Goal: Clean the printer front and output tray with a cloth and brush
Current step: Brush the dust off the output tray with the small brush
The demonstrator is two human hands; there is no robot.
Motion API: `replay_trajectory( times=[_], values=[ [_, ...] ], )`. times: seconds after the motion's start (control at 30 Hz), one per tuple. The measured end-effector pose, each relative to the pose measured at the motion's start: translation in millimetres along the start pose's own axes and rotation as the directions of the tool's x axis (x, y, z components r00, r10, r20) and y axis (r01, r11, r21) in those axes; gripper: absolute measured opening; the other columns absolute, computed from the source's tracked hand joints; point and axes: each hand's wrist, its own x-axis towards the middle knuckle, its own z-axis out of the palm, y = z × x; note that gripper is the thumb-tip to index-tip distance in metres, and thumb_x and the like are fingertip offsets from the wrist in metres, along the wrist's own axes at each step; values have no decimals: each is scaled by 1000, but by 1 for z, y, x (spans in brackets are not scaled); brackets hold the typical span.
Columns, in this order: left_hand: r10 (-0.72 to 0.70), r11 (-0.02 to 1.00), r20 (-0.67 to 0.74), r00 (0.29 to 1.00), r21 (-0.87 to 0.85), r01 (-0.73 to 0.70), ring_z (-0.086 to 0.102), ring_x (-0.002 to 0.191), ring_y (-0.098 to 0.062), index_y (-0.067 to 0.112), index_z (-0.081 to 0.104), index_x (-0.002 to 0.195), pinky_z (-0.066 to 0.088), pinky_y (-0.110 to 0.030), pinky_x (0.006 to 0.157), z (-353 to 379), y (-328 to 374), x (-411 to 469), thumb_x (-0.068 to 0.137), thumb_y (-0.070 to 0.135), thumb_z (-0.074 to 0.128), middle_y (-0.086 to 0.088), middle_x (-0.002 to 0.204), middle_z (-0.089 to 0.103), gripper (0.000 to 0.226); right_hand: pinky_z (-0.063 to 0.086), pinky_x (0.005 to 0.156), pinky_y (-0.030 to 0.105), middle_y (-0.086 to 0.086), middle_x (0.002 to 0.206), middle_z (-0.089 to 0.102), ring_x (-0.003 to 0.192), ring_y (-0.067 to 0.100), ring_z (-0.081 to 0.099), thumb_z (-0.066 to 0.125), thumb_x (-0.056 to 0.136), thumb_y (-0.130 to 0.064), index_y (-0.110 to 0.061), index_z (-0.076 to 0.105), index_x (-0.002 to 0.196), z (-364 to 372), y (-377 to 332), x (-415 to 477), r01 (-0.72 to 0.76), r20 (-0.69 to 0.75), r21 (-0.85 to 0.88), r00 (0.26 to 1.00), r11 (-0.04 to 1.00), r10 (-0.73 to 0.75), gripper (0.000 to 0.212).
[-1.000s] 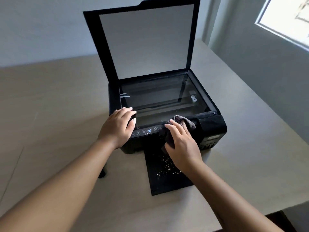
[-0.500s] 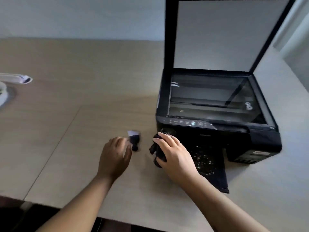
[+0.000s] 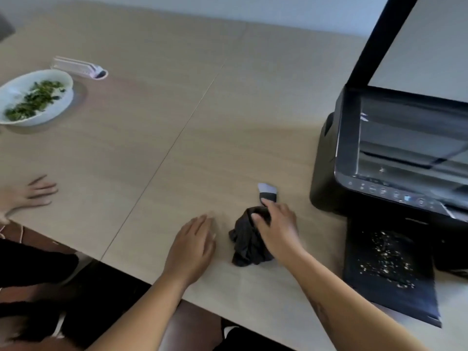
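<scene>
Specks of pale debris (image 3: pixel 385 259) littered the black tray (image 3: pixel 374 305) jutting toward the table (image 3: pixel 152 148) edge, so sweeping seemed not yet done. The left hand (image 3: pixel 191 247) lay flat on the wood, fingers straight and close together, probably bracing. Beside it the crumpled dark cloth (image 3: pixel 244 249) sat on the table, the right hand (image 3: pixel 281 230) curled over its top, thumb pressed into a fold, forefinger stretched to touch the brush (image 3: pixel 267 192) just beyond, likely to swap tools. The brush was small, pale at its far end, dark nearer. Farther right stood the printer (image 3: pixel 379 173), lid (image 3: pixel 379 41) raised; a bowl (image 3: pixel 50 110) sat far left.
</scene>
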Motion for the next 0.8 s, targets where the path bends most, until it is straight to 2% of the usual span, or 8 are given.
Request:
replay_trajectory(
  times=[0.1,0.2,0.3,0.47,0.6,0.7,0.8],
  values=[
    [75,993,2,997,-92,-74,19,146,-12,21,29,150,16,-27,117,-6,9,12,99,51,30,4,158,27,59,38,95,39,9,127,46,117,31,41,47,94,-45,-21,44,131,4,8,20,-233,-87,-28,969,972,230,44],
    [213,971,42,976,-122,-206,20,145,-12,23,30,151,17,-28,118,-3,29,27,94,58,42,5,158,27,68,44,92,42,9,123,51,114,32,46,56,88,-47,-15,44,125,10,7,36,-336,-73,41,938,941,339,50],
    [380,923,79,922,-93,-373,27,143,-17,23,38,148,28,-36,115,13,44,36,88,60,48,2,156,33,71,49,85,43,9,113,58,103,33,53,60,83,-36,-15,45,112,11,5,51,-357,-100,42,928,933,359,39],
    [435,896,80,897,-136,-423,35,140,-20,18,47,143,36,-33,111,30,54,40,85,55,56,0,149,44,69,52,78,38,7,104,62,92,28,59,59,83,-28,-13,51,109,-11,10,49,-359,-82,9,930,933,359,31],
    [470,881,129,873,-124,-456,21,146,-16,19,42,146,22,-26,114,38,63,46,87,57,46,2,154,36,70,46,68,31,1,90,59,83,22,58,53,86,-20,-16,56,103,-40,18,11,-306,-83,71,947,950,311,17],
    [521,854,190,832,-134,-504,10,147,-13,22,36,149,13,-24,115,45,81,55,88,61,39,4,157,28,73,40,69,29,1,97,58,86,19,56,54,87,-16,-18,59,110,-64,35,-32,-266,-190,122,939,956,286,24],
    [568,823,240,788,-127,-554,8,147,-11,23,33,150,15,-24,116,52,105,63,88,63,35,6,158,25,73,39,75,32,6,103,58,95,25,55,54,90,-17,-13,59,117,-92,65,-70,-341,-299,88,887,936,351,28]
  ],
)
